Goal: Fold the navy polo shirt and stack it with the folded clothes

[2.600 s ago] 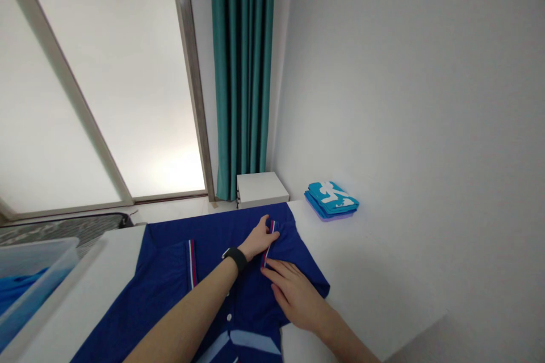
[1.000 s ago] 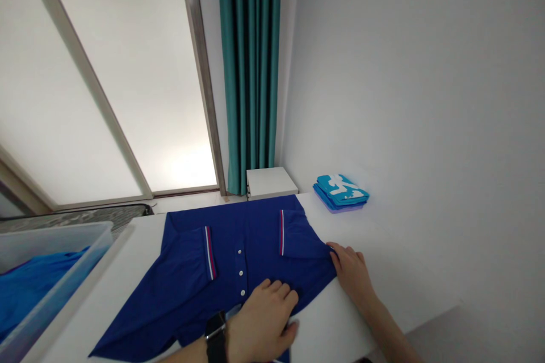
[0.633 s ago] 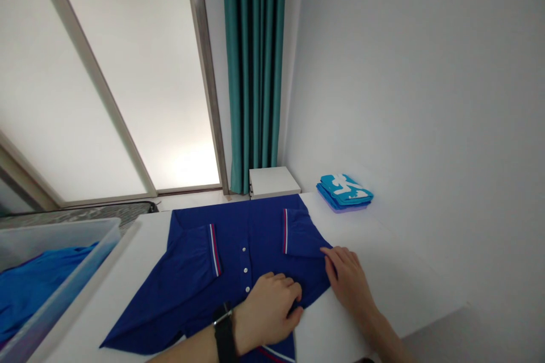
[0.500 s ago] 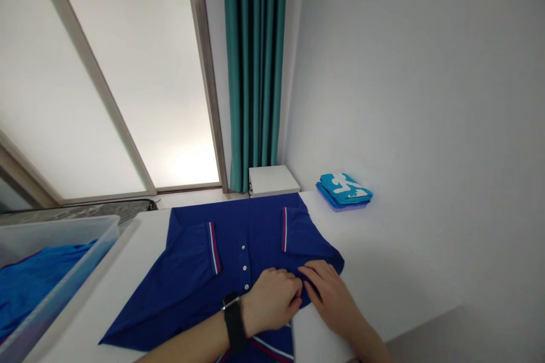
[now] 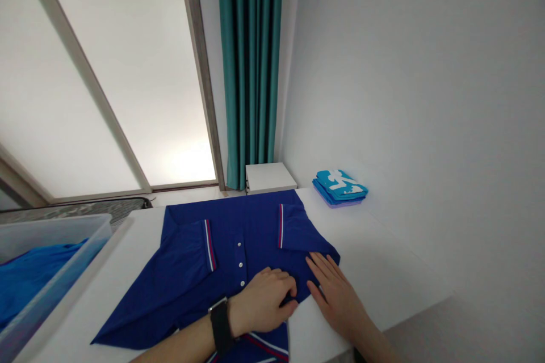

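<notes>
A navy blue polo shirt (image 5: 255,215) lies spread on the white table, its sleeves folded inward and its small white buttons facing up. Red and white stripes edge the cuffs and the hem near me. My left hand (image 5: 266,298), a black watch on its wrist, rests on the lower middle of the shirt with fingers curled over the cloth; their tips are hidden. To its right, my right hand (image 5: 336,295) lies with fingers stretched out on the shirt's right side, below the right cuff, thumb spread apart near the fabric's edge.
Folded blue and purple clothes (image 5: 339,187) are stacked at the back right, by the wall. A clear plastic bin (image 5: 96,238) with blue cloth (image 5: 42,266) stands at the left. Behind the table (image 5: 383,255) are a small white cabinet (image 5: 270,177) and a green curtain (image 5: 251,68).
My right hand has opened, its fingers now stretched flatter and farther up the shirt. My left hand has shifted slightly away from it. The whole view has moved a little.
</notes>
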`<act>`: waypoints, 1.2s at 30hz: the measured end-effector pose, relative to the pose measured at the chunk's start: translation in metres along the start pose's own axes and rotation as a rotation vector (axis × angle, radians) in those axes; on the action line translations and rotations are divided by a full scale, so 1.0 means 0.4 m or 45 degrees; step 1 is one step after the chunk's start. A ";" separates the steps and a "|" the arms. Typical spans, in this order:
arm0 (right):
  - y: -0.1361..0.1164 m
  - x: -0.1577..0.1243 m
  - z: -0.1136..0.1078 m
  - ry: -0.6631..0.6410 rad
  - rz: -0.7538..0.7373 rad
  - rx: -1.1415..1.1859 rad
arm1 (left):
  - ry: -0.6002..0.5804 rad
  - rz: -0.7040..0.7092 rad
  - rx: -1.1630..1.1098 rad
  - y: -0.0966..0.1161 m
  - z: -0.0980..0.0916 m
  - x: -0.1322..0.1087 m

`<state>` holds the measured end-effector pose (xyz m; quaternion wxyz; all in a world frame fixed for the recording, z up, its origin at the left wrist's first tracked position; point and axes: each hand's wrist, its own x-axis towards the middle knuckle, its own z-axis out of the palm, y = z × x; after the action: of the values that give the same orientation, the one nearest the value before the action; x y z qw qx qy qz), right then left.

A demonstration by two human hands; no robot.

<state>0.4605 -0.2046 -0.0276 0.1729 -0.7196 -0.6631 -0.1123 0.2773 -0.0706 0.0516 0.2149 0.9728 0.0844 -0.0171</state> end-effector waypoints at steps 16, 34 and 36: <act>-0.094 0.244 -0.019 0.022 -0.178 -0.197 | 0.129 -0.091 0.088 -0.061 -0.017 -0.139; -0.160 0.293 0.019 0.081 -0.260 -0.247 | 0.162 -0.046 -0.007 -0.086 0.030 -0.160; -0.170 0.289 0.034 0.040 -0.274 -0.153 | 0.166 -0.043 -0.010 -0.086 0.028 -0.159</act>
<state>0.4032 -0.0893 0.0120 0.1268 -0.6514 -0.7258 -0.1811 0.2087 -0.0546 0.0317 0.2124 0.9694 0.1149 0.0432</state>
